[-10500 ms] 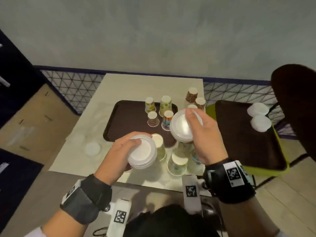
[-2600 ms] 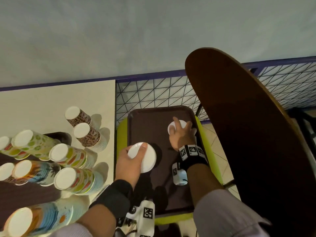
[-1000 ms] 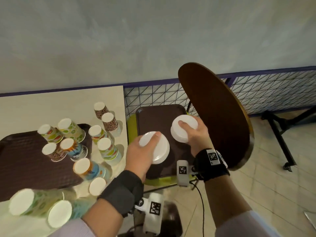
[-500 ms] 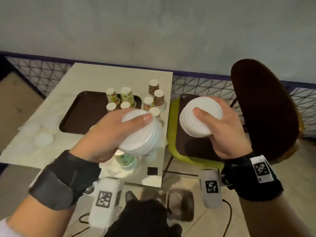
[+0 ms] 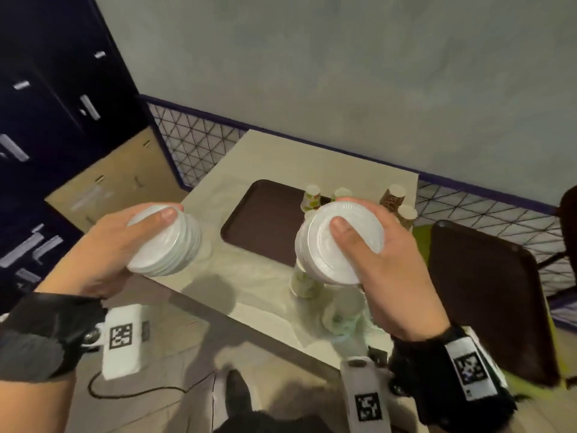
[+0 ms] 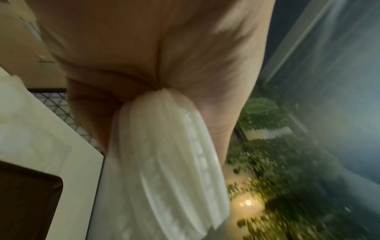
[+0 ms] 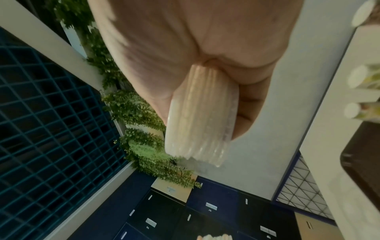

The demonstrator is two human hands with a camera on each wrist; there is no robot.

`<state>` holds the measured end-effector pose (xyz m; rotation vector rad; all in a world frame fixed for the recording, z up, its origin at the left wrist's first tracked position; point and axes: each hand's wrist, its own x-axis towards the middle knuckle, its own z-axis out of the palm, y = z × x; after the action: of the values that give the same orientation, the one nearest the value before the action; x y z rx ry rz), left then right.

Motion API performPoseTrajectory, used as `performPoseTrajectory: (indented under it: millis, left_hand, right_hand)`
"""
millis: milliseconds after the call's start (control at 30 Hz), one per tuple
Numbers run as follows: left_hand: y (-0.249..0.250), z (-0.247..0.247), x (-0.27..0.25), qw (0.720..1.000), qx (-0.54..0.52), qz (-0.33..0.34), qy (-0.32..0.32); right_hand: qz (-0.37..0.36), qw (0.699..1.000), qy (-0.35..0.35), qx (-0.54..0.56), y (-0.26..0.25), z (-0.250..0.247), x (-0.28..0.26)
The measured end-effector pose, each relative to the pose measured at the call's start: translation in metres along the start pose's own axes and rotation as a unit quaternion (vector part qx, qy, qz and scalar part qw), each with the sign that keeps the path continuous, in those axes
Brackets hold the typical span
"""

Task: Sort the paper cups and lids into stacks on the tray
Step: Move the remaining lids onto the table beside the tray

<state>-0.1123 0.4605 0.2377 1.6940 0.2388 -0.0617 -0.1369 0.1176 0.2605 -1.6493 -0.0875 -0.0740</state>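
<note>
My left hand [image 5: 125, 245] grips a stack of white lids [image 5: 170, 245] in the air over the table's near left corner; the left wrist view shows that stack [image 6: 170, 162] edge-on against the palm. My right hand [image 5: 368, 254] holds a second stack of white lids [image 5: 335, 242], thumb on top, above several paper cups [image 5: 304, 284] at the table's near edge; the right wrist view shows these lids [image 7: 201, 113] too. A brown tray [image 5: 262, 223] lies on the table with patterned cups [image 5: 312, 196] at its far right.
A second brown tray [image 5: 487, 295] sits on a green seat to the right of the table [image 5: 249, 292]. Two brown cups [image 5: 393, 195] stand by the table's far right edge. Dark lockers [image 5: 46, 120] and a cardboard box [image 5: 109, 189] are at left, a wire fence behind.
Both hands lifted the lid stacks off the right-hand tray and carried them left, over the table. The view has swung left; the left hand now sits further from the right.
</note>
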Motion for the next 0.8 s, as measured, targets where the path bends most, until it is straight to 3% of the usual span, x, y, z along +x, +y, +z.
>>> performPoseTrajectory:
  millis: [167,367,533,700,800]
  left_hand:
    - [-0.032,-0.064,0.043,0.997,-0.047,-0.016,0.051]
    - [-0.058,-0.086,0.084,0.991,-0.067,-0.057,0.096]
    - [-0.075,-0.083,0.106,0.988,-0.08,-0.07,0.114]
    - [-0.095,-0.086,0.119,0.976,-0.093,-0.109,0.167]
    - [-0.102,-0.091,0.127,0.974,-0.079,-0.121,0.175]
  right_hand:
    - [0.009,0.999,-0.001,0.034,0.004,0.092,0.047]
    - [0.085,0.995,0.02,0.051,0.042,0.166,0.093]
    - [0.152,0.988,0.012,0.032,0.102,0.204,0.125]
    - [0.279,0.959,0.0,0.057,0.166,0.238,0.143]
    - [0.303,0.952,0.008,0.035,0.207,0.254,0.148]
